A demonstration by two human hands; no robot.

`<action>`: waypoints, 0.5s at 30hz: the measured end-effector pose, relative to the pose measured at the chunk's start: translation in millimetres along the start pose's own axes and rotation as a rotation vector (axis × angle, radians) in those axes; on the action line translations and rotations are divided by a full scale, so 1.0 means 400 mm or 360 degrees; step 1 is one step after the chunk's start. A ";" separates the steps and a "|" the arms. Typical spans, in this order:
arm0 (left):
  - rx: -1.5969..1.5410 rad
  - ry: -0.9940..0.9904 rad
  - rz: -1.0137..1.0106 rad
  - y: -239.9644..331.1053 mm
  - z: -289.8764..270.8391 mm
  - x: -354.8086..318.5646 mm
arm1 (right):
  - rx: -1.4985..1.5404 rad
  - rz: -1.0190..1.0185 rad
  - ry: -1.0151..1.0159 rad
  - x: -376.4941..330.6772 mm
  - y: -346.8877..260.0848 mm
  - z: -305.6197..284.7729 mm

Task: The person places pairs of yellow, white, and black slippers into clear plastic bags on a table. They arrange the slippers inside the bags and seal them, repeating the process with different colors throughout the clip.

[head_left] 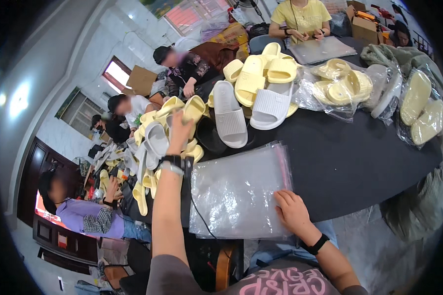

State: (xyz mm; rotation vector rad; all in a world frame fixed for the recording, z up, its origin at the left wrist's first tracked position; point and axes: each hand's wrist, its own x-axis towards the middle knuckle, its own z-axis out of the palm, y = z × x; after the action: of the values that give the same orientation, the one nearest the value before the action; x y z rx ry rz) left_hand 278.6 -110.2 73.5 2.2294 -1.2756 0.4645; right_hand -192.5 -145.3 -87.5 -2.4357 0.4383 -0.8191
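Observation:
My left hand (181,132) reaches forward into a heap of slide sandals, up against a yellow slide (195,109) and beside a grey slide (157,139). Its fingers are blurred among the slides, so I cannot tell whether they grip one. My right hand (291,209) lies with fingers stretched over the right edge of a stack of clear plastic bags (236,196) and holds nothing. The stack rests on the dark tabletop in front of me. Just past it, a grey slide (230,115) and another grey slide (272,107) lie beside a yellow slide (250,81).
Bagged yellow slides (349,88) and another bagged yellow pair (422,108) lie at the right on the black table (349,152). A person in yellow (300,17) stands opposite by a second bag stack (322,50). Several co-workers sit along the left, one in purple (91,216).

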 end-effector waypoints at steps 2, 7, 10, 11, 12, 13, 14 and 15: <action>-0.0135 -0.0179 0.0203 0.029 0.031 -0.127 | 0.0006 0.0001 0.0003 0.001 0.000 -0.001; -0.0189 -0.0622 0.0033 0.070 -0.005 -0.504 | 0.0134 0.0038 0.0036 -0.008 0.012 0.004; -0.0096 -0.0588 -0.0467 -0.016 -0.057 -0.679 | 0.0257 -0.0011 0.0166 -0.008 0.000 -0.023; -0.0130 -0.0582 -0.0617 -0.046 -0.067 -0.721 | 0.0246 -0.0020 0.0229 -0.008 -0.002 -0.038; -0.0162 -0.0579 -0.0768 -0.059 -0.074 -0.751 | 0.0142 0.0053 0.0232 -0.011 -0.002 -0.054; -0.0253 -0.0571 -0.0822 -0.070 -0.073 -0.777 | 0.0037 0.0170 0.0224 -0.012 -0.006 -0.071; -0.0351 -0.0563 -0.0866 -0.068 -0.067 -0.792 | -0.0085 0.0270 0.0180 -0.016 0.005 -0.071; -0.0449 -0.0555 -0.0909 -0.065 -0.062 -0.808 | -0.0208 0.0370 0.0135 -0.020 0.018 -0.069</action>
State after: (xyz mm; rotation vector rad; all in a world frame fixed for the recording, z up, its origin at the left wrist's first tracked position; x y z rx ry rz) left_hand 139.7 137.4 -85.3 2.3452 -0.7307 -0.3101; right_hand -217.1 -157.9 -76.5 -2.4141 0.8133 -0.8168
